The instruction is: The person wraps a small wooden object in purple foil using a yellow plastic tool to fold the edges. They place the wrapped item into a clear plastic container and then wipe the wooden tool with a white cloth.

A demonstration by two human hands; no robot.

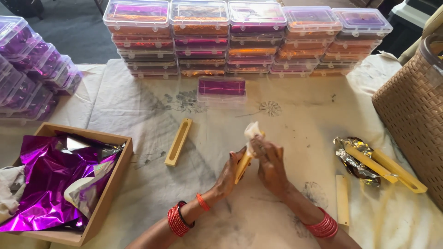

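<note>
My left hand (230, 174) grips a long yellow mould stick (243, 167) at its lower part, held tilted above the cloth-covered table (152, 110). My right hand (270, 163) presses a pale cloth or paper wad (253, 130) against the stick's upper end. Both wrists wear red bangles. A second yellow mould with a slot (178, 141) lies on the cloth to the left of my hands.
Stacks of clear lidded boxes (244, 37) with purple and orange contents line the back; one single box (222, 91) stands in front. More boxes (32, 74) at left. A wooden tray (105, 193) holds purple foil. Yellow moulds and crumpled foil (364, 161) lie right, beside a wicker basket (413, 110).
</note>
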